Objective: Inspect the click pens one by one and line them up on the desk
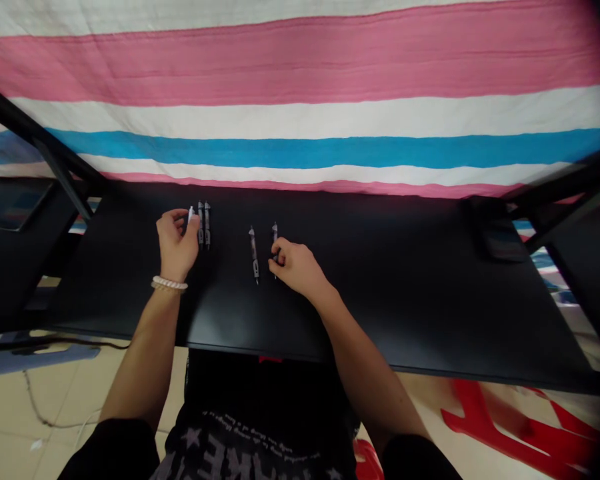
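Note:
My left hand (177,243) is closed around a white pen (191,213), of which only the upper end shows between thumb and fingers. Close beside it, two dark, grey-patterned pens (207,225) lie side by side on the black table (400,280), both pointing away from me. Farther right, a third dark pen (254,255) rests by itself, slightly tilted. Just beyond that one, my right hand (296,265) pinches another dark pen (275,231) at its middle; the pen's two ends stick out past the fingers and it lies on or just above the tabletop.
A striped pink, white and blue cloth (300,120) hangs behind the table's far edge. Toward the right end lies a dark flat object (503,230), perhaps a phone. Black metal bars (63,177) slant at both sides. A red plastic stool (485,420) stands below right.

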Demonstrator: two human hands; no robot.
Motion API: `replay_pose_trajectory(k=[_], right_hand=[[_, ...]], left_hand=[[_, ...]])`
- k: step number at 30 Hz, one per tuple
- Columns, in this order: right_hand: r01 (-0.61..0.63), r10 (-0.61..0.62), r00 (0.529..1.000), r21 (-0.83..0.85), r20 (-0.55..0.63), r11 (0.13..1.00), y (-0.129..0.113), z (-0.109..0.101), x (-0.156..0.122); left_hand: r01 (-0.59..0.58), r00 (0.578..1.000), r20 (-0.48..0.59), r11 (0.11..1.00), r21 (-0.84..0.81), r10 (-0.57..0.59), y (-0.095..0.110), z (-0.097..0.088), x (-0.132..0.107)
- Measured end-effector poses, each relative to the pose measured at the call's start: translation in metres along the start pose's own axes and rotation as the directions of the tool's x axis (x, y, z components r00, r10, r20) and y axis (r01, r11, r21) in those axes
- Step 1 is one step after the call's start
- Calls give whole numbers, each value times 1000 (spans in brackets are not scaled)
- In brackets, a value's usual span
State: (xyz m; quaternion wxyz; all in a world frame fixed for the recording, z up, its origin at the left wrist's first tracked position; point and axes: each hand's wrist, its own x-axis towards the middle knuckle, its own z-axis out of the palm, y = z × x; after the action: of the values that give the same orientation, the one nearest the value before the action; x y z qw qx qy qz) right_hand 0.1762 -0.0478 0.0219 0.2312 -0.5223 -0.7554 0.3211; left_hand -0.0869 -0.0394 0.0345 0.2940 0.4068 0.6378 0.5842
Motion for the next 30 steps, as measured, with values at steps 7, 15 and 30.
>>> replay_pose_trajectory(k=[7,15,30], right_hand=[[19,106,980,615,-167,788,-2,7,5],[-100,128,991,789,28,607,-4,9,9],[107,116,950,654,-289,749,2,16,11]], left_hand=[[274,924,344,917,-290,-167,18,70,-34],[367,910,382,746,-556,-163,12,89,-37],[260,966,176,730,-633,-191,-3,98,-39]])
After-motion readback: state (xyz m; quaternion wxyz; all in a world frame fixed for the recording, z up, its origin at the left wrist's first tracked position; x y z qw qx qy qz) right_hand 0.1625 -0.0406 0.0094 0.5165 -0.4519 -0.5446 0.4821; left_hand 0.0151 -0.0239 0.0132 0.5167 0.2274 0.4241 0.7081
